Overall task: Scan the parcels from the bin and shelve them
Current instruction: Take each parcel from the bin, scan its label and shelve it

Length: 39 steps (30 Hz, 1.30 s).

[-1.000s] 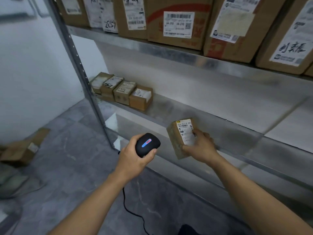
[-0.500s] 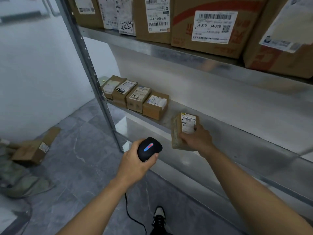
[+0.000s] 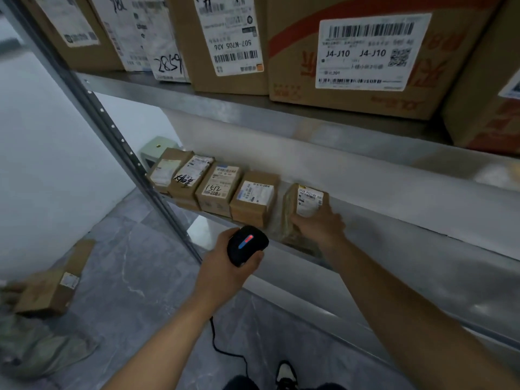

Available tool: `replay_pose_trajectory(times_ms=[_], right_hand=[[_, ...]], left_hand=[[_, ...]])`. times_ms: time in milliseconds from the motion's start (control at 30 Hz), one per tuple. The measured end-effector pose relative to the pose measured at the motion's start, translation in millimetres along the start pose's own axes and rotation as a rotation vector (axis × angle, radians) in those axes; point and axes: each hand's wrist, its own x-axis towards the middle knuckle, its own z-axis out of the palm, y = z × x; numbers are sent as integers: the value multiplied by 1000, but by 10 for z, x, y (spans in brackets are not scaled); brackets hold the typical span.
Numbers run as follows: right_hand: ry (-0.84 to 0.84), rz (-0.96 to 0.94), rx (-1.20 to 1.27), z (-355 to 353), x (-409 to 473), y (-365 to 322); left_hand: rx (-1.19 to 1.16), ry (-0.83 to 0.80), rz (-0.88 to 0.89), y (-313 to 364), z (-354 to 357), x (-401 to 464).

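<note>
Right hand (image 3: 318,226) grips parcel (image 3: 305,209) on shelf (image 3: 394,229) beside four shelved; left hand (image 3: 225,266) holds scanner (image 3: 247,244); floor box (image 3: 47,288) unshelved.

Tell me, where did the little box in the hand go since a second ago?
The right hand carried the small parcel up onto the shelf, beside the row of four boxes, and still grips it. The left hand kept holding the scanner.
</note>
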Motion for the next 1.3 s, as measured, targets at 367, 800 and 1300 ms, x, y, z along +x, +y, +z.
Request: replay_pose_trajectory(times_ms=[367,800,1300], right_hand=[[56,152,-143,466,268,-354],[85,134,-201,418,70,-286],[365,478,91,-639,-1002,1300]], left_hand=[[-27,-105,11,-355,-237,638],[-70,-330,140,-445,-173,1067],[-146,-832,416,398,1021,619]])
